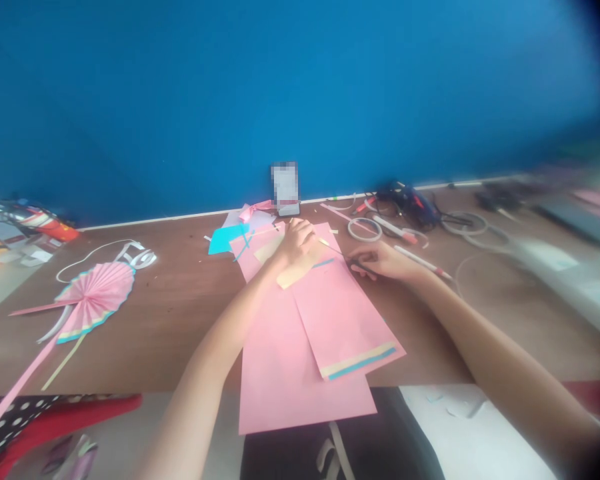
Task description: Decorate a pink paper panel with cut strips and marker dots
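My left hand rests curled on the far end of a pink paper sheet, with a yellowish paper strip under its fingers. My right hand lies just to the right, fingers closed around the dark handles of scissors whose thin blades point toward my left hand. A second pink sheet with a yellow and blue striped edge lies on top. The picture is blurred, so the grip of my left hand is unclear.
A pink pleated paper fan with long strips lies at left. Turquoise paper and a pink bow sit beyond the sheets. Tape rolls, pens and a glue gun lie at right. A blue wall stands behind.
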Demonstrator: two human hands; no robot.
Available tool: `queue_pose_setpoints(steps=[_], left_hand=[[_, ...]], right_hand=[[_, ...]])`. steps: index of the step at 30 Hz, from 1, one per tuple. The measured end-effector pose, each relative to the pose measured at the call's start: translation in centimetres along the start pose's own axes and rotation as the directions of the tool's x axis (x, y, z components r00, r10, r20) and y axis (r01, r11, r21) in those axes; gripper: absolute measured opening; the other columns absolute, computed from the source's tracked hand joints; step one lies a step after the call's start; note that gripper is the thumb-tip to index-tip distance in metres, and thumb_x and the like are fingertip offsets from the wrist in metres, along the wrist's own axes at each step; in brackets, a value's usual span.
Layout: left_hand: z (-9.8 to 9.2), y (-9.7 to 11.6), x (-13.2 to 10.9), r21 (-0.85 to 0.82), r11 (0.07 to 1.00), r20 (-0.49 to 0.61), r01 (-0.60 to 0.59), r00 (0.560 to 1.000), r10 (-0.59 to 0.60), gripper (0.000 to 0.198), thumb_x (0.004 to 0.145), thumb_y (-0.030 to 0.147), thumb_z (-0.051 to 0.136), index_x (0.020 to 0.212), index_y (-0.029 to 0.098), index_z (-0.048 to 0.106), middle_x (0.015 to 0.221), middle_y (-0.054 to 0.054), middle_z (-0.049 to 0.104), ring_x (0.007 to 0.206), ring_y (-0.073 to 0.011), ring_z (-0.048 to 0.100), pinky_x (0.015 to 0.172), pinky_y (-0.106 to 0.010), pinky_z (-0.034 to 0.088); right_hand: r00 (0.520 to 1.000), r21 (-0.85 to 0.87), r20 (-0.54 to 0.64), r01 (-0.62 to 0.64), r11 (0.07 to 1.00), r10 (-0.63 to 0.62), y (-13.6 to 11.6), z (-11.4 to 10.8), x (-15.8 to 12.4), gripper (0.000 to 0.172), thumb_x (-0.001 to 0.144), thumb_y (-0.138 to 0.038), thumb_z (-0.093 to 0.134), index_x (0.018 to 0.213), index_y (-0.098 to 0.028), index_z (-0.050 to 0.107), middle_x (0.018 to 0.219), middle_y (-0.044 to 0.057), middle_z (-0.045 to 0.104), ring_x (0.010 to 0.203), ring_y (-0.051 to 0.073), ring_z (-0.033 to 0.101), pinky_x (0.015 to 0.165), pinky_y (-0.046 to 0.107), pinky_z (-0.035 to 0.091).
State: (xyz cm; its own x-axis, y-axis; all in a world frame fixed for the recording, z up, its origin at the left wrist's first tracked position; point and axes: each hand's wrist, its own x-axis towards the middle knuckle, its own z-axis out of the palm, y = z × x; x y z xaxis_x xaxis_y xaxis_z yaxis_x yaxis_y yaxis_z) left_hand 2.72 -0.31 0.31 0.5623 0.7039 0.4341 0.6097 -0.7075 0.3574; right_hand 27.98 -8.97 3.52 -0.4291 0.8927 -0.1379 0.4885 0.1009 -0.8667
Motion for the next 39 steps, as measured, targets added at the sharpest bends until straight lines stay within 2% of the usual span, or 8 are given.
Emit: queue_pose_setpoints(steps=[13,20,30,33,36,39], left_hand=[[-0.4,0.5,0.0,-0.002,1.000,0.039,-0.016,0.999,0.016,0.029,0.097,0.028,0.031,0.079,0.020,0.052,0.087,-0.006,0.055,0.093,-0.0218,0.043,0.091,-0.041,0.034],[-0.4,0.5,-0.1,-0.002,1.000,0.016,0.010,1.000,-0.010,0.028,0.097,0.030,0.032,0.078,0.020,0.050,0.086,-0.006,0.055,0.093,-0.0223,0.043,0.090,-0.041,0.035],[-0.4,0.5,-0.1,-0.026,1.000,0.020,0.011,1.000,-0.011,0.031,0.097,0.029,0.032,0.081,0.019,0.056,0.090,-0.006,0.060,0.097,-0.0214,0.047,0.094,-0.040,0.035],[-0.3,0.4,-0.1,-0.038,0.998,0.001,0.045,0.999,-0.045,0.032,0.097,0.031,0.031,0.097,0.019,0.061,0.104,-0.006,0.063,0.107,-0.0215,0.047,0.100,-0.039,0.035],[-0.3,-0.3,0.0,-0.039,0.995,-0.028,0.088,0.996,-0.089,0.037,0.097,0.032,0.030,0.121,0.020,0.056,0.126,-0.007,0.059,0.121,-0.0217,0.044,0.107,-0.039,0.031],[-0.8,-1.2,0.3,-0.049,0.981,-0.056,0.188,0.980,-0.190,0.042,0.098,0.036,0.029,0.129,0.020,0.051,0.133,-0.010,0.055,0.128,-0.0230,0.043,0.110,-0.040,0.029]], right_hand=[[0.998,0.043,0.023,0.062,0.997,-0.063,1.4,0.2,0.7,0.044,0.075,-0.051,0.067,0.099,-0.014,0.066,0.068,0.003,0.065,0.047,0.010,0.050,0.049,0.025,0.040],[0.998,0.047,0.001,0.068,0.997,-0.069,1.4,0.3,0.6,0.043,0.076,-0.047,0.067,0.101,-0.012,0.066,0.063,0.002,0.063,0.044,0.009,0.048,0.047,0.025,0.038],[0.996,0.074,0.016,0.081,0.994,-0.083,1.9,0.3,1.0,0.044,0.077,-0.045,0.068,0.103,-0.011,0.066,0.062,0.001,0.062,0.044,0.009,0.048,0.047,0.025,0.039],[0.996,0.083,0.004,0.086,0.993,-0.087,2.1,0.4,1.0,0.044,0.076,-0.046,0.069,0.103,-0.011,0.067,0.062,0.001,0.062,0.043,0.009,0.048,0.047,0.025,0.039],[0.996,0.084,-0.022,0.092,0.992,-0.091,2.2,0.4,1.0,0.046,0.074,-0.047,0.069,0.104,-0.012,0.067,0.062,0.002,0.063,0.044,0.009,0.048,0.047,0.025,0.039],[0.995,0.087,-0.026,0.100,0.991,-0.098,2.1,0.5,1.0,0.047,0.075,-0.049,0.069,0.104,-0.012,0.067,0.062,0.002,0.062,0.044,0.009,0.048,0.047,0.025,0.039]])
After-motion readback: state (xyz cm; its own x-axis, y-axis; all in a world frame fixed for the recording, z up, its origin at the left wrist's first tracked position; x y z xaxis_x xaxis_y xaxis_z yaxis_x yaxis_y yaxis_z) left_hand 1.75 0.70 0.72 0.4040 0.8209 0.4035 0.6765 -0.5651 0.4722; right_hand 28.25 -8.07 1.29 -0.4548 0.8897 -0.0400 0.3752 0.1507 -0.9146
